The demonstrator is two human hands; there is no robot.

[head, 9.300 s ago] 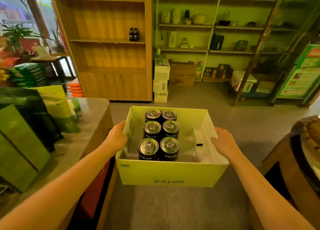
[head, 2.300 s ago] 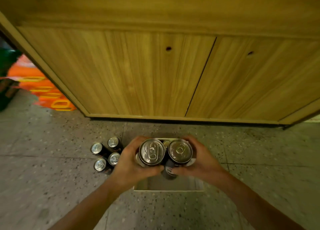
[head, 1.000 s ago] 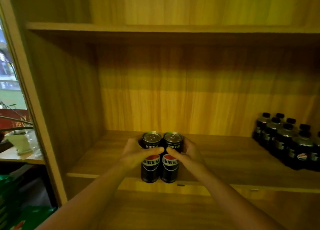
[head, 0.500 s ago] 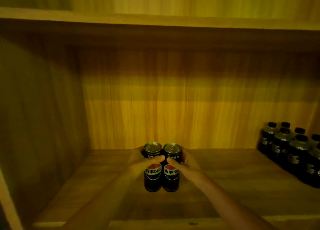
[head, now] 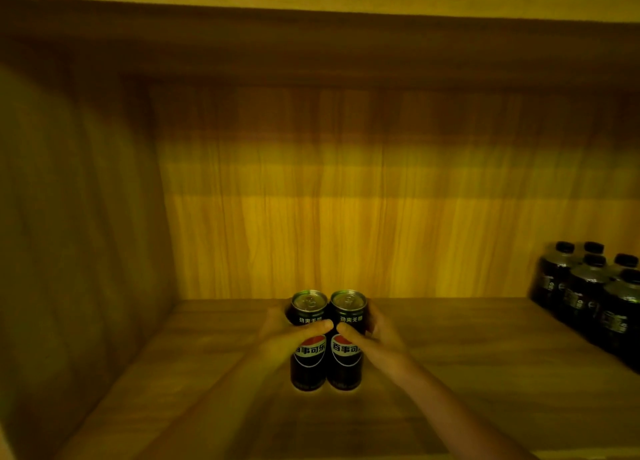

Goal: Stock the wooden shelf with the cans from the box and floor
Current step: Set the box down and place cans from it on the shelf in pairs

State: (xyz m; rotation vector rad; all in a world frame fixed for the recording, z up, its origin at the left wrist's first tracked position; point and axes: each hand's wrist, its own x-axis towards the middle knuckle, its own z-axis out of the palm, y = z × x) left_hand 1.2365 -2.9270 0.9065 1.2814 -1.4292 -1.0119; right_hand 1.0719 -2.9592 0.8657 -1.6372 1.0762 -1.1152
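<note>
Two black cans with silver tops stand side by side, touching, inside the wooden shelf (head: 450, 348). The left can (head: 309, 355) is wrapped by my left hand (head: 287, 338). My right hand (head: 374, 338) is closed around the right can (head: 347, 354). Both cans are upright over the middle of the shelf board; I cannot tell whether their bottoms rest on it. My thumbs meet across the cans' fronts. The box and the floor cans are out of view.
Several dark bottles (head: 595, 296) with black caps stand grouped at the shelf's right end. The left side wall (head: 79, 251) and the back panel (head: 346, 199) close the bay. An upper shelf board (head: 311, 26) runs overhead.
My hands carried the two cans up from the box on the floor and pushed them deeper onto the shelf. Over the last half second they barely shift.
</note>
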